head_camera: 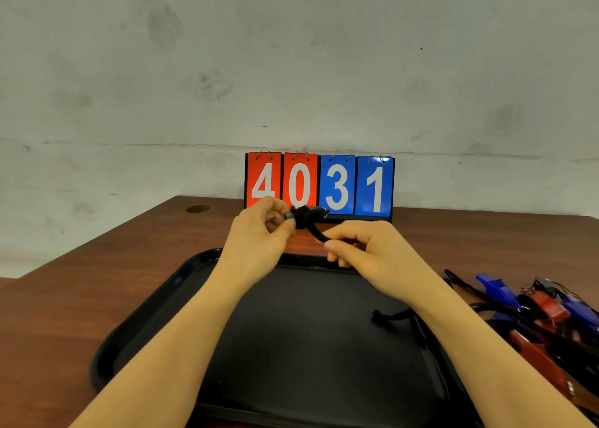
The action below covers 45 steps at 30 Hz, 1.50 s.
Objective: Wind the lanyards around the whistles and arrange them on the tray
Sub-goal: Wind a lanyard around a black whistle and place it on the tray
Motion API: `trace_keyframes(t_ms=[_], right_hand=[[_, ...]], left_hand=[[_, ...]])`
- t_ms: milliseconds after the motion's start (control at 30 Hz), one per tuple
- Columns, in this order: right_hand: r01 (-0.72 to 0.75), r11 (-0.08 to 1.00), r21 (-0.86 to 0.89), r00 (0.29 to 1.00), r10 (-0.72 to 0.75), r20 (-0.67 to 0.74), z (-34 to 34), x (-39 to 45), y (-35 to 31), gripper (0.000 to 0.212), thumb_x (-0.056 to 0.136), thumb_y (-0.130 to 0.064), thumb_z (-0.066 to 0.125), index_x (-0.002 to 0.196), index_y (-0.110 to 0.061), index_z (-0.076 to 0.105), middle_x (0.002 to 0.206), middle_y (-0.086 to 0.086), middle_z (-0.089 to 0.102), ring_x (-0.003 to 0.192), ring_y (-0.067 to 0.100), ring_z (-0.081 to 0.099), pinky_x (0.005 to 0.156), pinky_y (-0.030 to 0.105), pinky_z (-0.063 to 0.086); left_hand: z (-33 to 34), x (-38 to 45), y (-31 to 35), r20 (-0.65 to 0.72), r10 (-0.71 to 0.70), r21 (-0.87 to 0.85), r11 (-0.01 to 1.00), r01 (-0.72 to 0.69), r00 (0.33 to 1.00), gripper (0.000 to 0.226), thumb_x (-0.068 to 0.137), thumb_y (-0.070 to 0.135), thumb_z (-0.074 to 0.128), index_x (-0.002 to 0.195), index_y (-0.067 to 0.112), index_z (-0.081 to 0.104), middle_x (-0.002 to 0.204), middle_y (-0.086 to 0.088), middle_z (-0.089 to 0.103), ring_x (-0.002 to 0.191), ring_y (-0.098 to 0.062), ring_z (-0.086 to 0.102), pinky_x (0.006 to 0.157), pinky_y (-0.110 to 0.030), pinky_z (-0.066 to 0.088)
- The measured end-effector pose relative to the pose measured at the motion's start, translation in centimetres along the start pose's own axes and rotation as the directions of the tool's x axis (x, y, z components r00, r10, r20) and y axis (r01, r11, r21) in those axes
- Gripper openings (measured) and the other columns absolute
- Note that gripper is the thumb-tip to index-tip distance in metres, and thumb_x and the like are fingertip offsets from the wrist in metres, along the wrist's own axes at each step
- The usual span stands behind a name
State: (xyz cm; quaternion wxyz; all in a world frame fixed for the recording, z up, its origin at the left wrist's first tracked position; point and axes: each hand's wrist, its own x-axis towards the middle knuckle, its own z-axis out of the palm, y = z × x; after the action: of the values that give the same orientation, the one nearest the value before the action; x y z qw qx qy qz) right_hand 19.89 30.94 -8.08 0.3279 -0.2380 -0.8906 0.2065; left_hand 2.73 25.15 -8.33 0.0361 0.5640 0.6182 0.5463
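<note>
I am holding my left hand [262, 229] and my right hand [363, 252] above the far edge of the tray [155, 317], the left one pinching the whistle [303, 216], the right one pinching the lanyard [316, 233] running down from it. The tray is lying on the table [64, 298] at its near edge, directly before me. Behind my hands, the scoreboard [319, 186] is standing at the table's far edge, against the wall [291, 54], showing 4, 0, 3, 1. A loose cord end [389, 316] is lying by the tray's right edge. The pile of whistles [551, 317] is lying on the table just right of the tray.
</note>
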Motion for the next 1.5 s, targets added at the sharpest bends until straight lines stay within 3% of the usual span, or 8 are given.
trace_keyframes(t_ms=[167,233,533,700,833,967,1200,1500], right_hand=[[0.212,0.852,-0.479,0.922,-0.336,-0.190,0.5,0.1,0.5,0.027,0.091,-0.026,0.045,0.098,-0.012,0.067,0.094,-0.002,0.067,0.085,0.008,0.058,0.078,0.019,0.047],[0.219,0.845,-0.488,0.896,-0.373,-0.243,0.4,0.2,0.8,0.031,0.089,-0.027,0.042,0.097,-0.011,0.067,0.100,0.001,0.068,0.093,0.014,0.061,0.083,0.022,0.047],[0.061,0.998,0.016,0.915,-0.049,-0.401,0.1,0.2,0.3,0.013,0.085,-0.010,0.063,0.093,-0.016,0.071,0.084,-0.011,0.065,0.085,-0.001,0.059,0.081,0.004,0.041],[-0.057,0.913,0.404,0.927,0.199,-0.319,-0.7,0.2,0.2,0.016,0.079,-0.010,0.068,0.078,-0.025,0.072,0.078,-0.007,0.072,0.088,0.006,0.065,0.080,0.018,0.052],[-0.107,0.787,0.608,0.925,0.303,-0.230,-1.1,0.2,0.1,0.013,0.078,-0.004,0.067,0.077,-0.015,0.074,0.081,0.004,0.073,0.091,0.021,0.066,0.080,0.030,0.055],[-0.156,0.750,0.643,0.925,0.339,-0.172,-1.4,0.2,0.1,0.008,0.078,-0.006,0.067,0.079,-0.010,0.073,0.082,0.009,0.070,0.086,0.028,0.061,0.085,0.045,0.050],[-0.081,0.649,0.756,0.935,0.312,-0.167,-1.3,0.1,-0.1,0.019,0.082,-0.003,0.061,0.075,-0.016,0.073,0.078,0.009,0.067,0.062,0.015,0.052,0.065,0.028,0.044],[-0.022,0.705,0.709,0.934,0.267,-0.237,-0.2,-0.1,-0.8,0.013,0.074,-0.011,0.067,0.083,-0.019,0.073,0.071,0.001,0.069,0.069,0.012,0.060,0.085,0.032,0.052]], left_hand=[[0.0,-0.2,-0.1,0.084,0.043,0.067,0.997,-0.049,0.995,0.009,0.087,0.014,0.059,0.093,0.020,0.056,0.079,0.005,0.058,0.070,-0.006,0.052,0.062,-0.002,0.040],[0.1,-0.3,0.1,0.145,0.072,0.046,0.996,-0.080,0.987,0.010,0.087,0.012,0.059,0.094,0.019,0.057,0.080,0.004,0.059,0.071,-0.005,0.053,0.065,0.000,0.039],[0.1,-1.0,0.5,0.287,0.216,0.033,0.972,-0.235,0.933,0.013,0.090,0.013,0.055,0.097,0.024,0.052,0.084,0.014,0.056,0.075,0.014,0.049,0.069,0.001,0.037],[0.1,-1.1,0.7,0.329,0.242,0.023,0.964,-0.264,0.913,0.025,0.090,0.014,0.054,0.090,0.038,0.046,0.084,0.017,0.055,0.077,0.014,0.050,0.069,0.000,0.038],[0.0,-1.1,0.9,0.339,0.230,0.003,0.969,-0.246,0.912,0.027,0.090,0.015,0.054,0.090,0.041,0.046,0.086,0.015,0.057,0.081,0.009,0.053,0.074,-0.003,0.041],[0.1,-1.2,1.0,0.345,0.214,-0.032,0.976,-0.216,0.914,0.026,0.090,0.013,0.054,0.091,0.039,0.048,0.084,0.013,0.060,0.077,0.005,0.058,0.073,-0.003,0.042],[0.1,-1.2,1.3,0.314,0.175,-0.274,0.958,-0.087,0.933,0.015,0.090,0.008,0.054,0.098,0.021,0.054,0.076,0.005,0.066,0.073,-0.010,0.066,0.077,-0.011,0.049],[0.3,-1.0,1.4,0.181,0.103,-0.341,0.939,-0.035,0.978,0.009,0.086,0.007,0.058,0.092,0.014,0.056,0.073,0.006,0.067,0.070,-0.010,0.067,0.073,-0.004,0.046]])
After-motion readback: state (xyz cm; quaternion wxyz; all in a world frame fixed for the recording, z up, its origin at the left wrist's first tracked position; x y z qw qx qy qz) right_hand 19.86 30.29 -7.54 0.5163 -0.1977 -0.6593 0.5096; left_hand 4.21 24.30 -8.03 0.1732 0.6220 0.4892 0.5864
